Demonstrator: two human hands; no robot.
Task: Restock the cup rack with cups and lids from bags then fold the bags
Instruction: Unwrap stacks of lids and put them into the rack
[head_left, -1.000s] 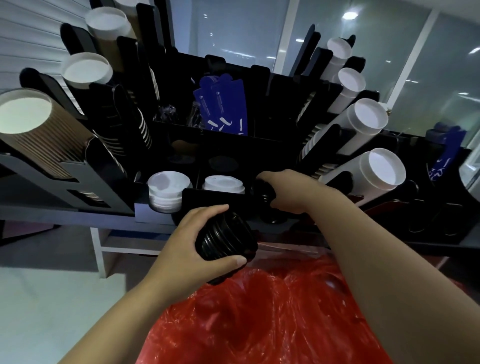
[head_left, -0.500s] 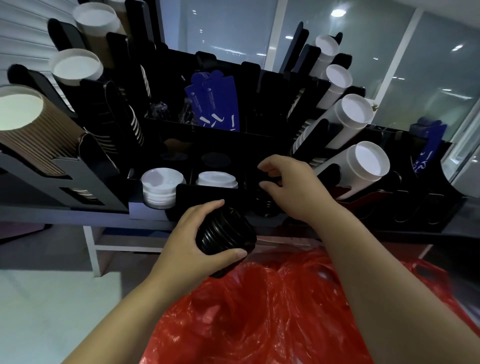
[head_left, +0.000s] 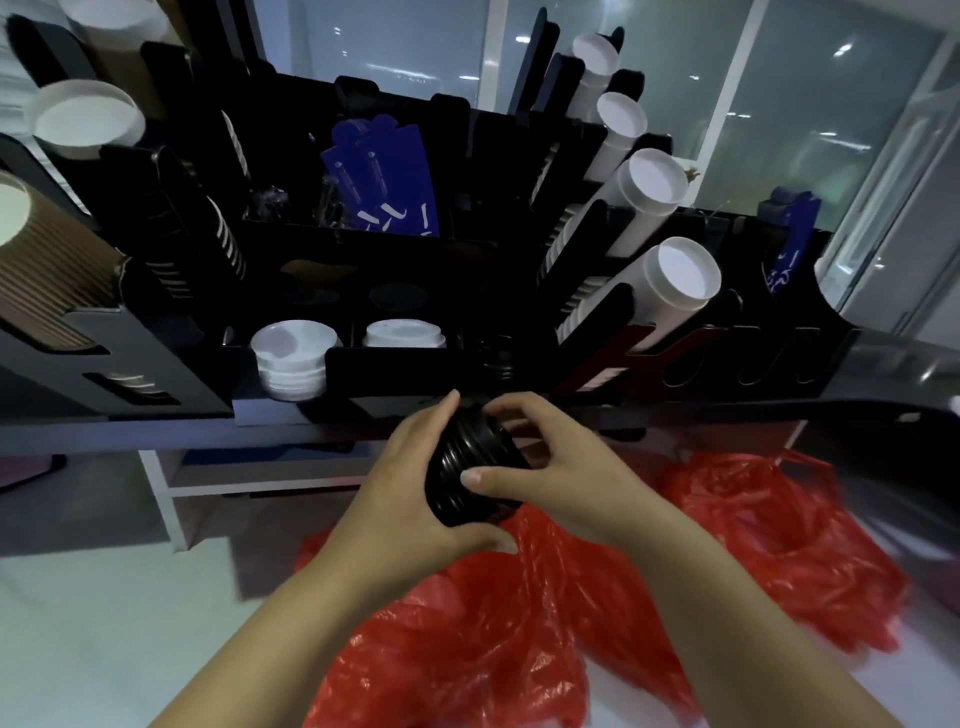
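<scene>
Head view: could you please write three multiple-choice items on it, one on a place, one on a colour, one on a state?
1. Where is the black lid stack? A. between the left hand and right hand, before the rack; B. inside a bag; C. on the floor.
2. The bags are: A. blue; B. clear; C. red.
3. The left hand is: A. idle; B. gripping the stack; C. holding a cup.
Key: A, both hands clasp it; C, crumpled red plastic; B, it curls round the stack.

head view, looking down, near hands
</scene>
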